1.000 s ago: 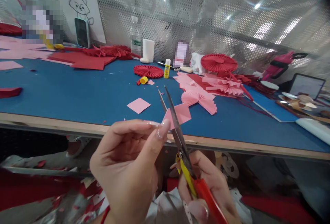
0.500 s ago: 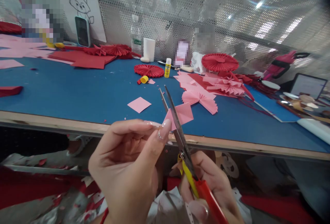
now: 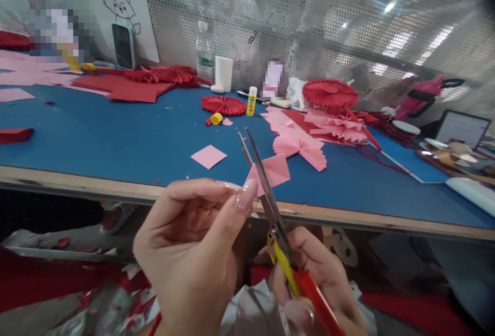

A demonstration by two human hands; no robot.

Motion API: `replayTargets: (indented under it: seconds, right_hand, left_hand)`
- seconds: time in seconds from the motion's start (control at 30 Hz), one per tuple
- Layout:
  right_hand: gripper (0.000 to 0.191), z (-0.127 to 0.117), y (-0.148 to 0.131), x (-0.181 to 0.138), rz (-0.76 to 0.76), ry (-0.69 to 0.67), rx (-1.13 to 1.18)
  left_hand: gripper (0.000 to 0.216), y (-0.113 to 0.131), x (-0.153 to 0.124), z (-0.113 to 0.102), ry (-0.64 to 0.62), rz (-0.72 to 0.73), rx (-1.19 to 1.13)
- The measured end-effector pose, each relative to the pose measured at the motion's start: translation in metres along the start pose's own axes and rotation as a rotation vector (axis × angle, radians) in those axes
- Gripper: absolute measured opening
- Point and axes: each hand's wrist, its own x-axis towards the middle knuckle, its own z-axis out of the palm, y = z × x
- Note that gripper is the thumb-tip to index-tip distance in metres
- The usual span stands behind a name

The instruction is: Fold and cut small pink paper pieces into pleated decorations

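1 left hand (image 3: 189, 248) pinching pink paper (image 3: 277, 170), 1 right hand (image 3: 327, 274) gripping scissors (image 3: 274, 233), paper between parted blades (image 3: 264, 180)

Beyond my left hand (image 3: 189, 248), a bottle (image 3: 203, 42) bears a green label (image 3: 206, 62) apparently starting "Cest"; the glue stick (image 3: 251, 102) I can't read.

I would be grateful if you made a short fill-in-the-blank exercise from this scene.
1. The right hand grips a cutting tool, a pair of ____.
2. The left hand pinches a paper piece whose colour is ____.
3. The glue stick stands ____, not lying on its side.
4. The surface of the tabletop is coloured ____.

Missing words: scissors; pink; upright; blue.
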Motion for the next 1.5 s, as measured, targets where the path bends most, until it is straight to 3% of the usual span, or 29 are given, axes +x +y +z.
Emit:
replayTargets:
  seconds: [0.27, 0.8, 1.5]
  right_hand:
    - [0.055, 0.001, 0.005, 0.002, -0.021, -0.022, -0.015]
    - [0.05, -0.003, 0.006, 0.002, -0.023, 0.015, -0.091]
    - [0.055, 0.0, 0.015, 0.004, -0.11, -0.001, -0.06]
  left_hand:
    - [0.023, 0.001, 0.002, 0.0, 0.024, -0.171, -0.045]
    - [0.023, -0.004, 0.004, -0.001, -0.001, -0.143, -0.076]
    - [0.021, 0.0, 0.006, 0.001, -0.059, -0.313, -0.154]
